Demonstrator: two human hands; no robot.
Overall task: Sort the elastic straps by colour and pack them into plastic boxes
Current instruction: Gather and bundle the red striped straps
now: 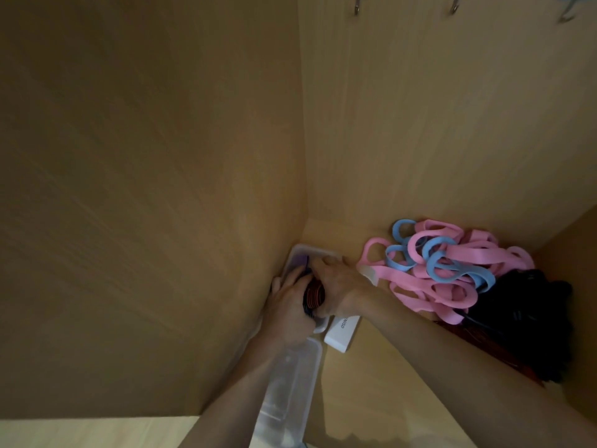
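Both hands meet over a clear plastic box pushed into the left corner of a wooden cupboard. My left hand and my right hand together grip a rolled bundle of red and black straps inside that box. Something purple lies at the box's far end. To the right, a loose pile of pink straps and blue straps lies on the cupboard floor, with black straps beside them. A second clear box sits nearer me, under my left forearm.
A small white carton lies between the boxes and the strap pile. The cupboard's left wall stands tight against the boxes. Metal hooks hang on the back wall, high up.
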